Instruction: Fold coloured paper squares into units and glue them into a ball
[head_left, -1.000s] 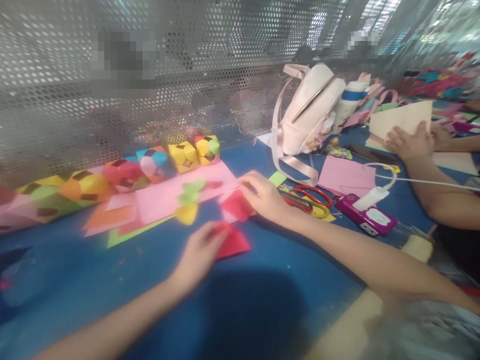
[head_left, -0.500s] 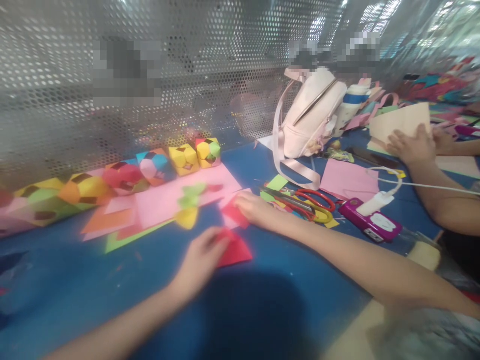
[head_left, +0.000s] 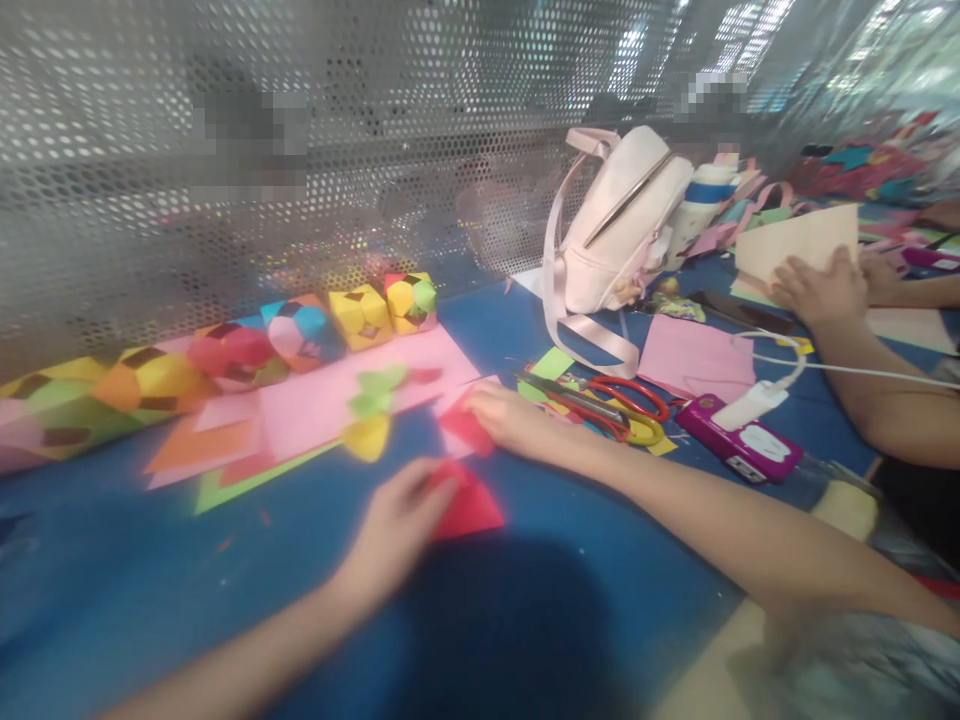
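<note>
My left hand point(head_left: 401, 510) has its fingers closed on a red paper piece point(head_left: 469, 508) lying over the blue table point(head_left: 300, 590). Farther forward and to the right, my right hand point(head_left: 502, 415) pinches another red paper piece point(head_left: 461, 420), beside a pink sheet. Left of that are small folded green point(head_left: 375, 390) and yellow point(head_left: 366, 437) paper pieces. Pink, orange and green sheets lie behind them. The fingertips of both hands are slightly blurred.
Folded paper balls point(head_left: 296, 335) line the perforated metal wall. Scissors point(head_left: 600, 400), a purple device point(head_left: 742, 440) with a white cable and a pale bag point(head_left: 622, 220) stand or lie rightward. Another person's hands hold a cream sheet point(head_left: 795, 245) at far right.
The view has shifted slightly, so the paper balls and sheets appear a little farther left. Both hands keep nearly the same places on the red papers.
</note>
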